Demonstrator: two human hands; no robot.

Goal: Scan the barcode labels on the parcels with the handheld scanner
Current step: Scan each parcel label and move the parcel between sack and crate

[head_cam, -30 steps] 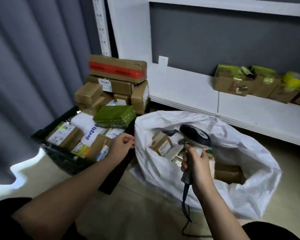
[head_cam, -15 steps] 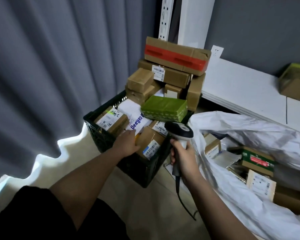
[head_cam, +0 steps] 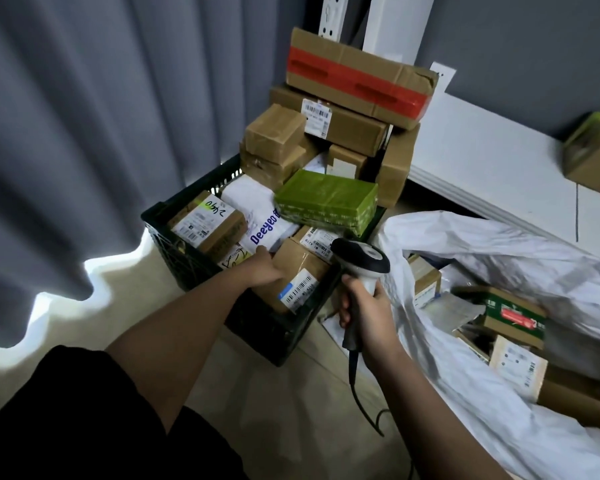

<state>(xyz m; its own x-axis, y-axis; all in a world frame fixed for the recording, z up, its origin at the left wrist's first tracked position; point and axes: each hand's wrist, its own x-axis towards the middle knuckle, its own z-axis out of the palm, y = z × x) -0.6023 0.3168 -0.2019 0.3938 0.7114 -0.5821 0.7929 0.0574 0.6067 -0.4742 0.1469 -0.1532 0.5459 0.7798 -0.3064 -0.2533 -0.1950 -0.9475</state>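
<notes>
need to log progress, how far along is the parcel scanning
Done: I can't confirm any scan, though the black crate is piled with parcels. In hand: the right hand grips the scanner by the labelled brown box, where the left hand rests. Left: parcels in the white sack.

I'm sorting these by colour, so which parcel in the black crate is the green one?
The green parcel lying flat on top of the pile, right of the white Deeyeo bag. It alone is wrapped in green; the others in the crate are brown cardboard.
</notes>
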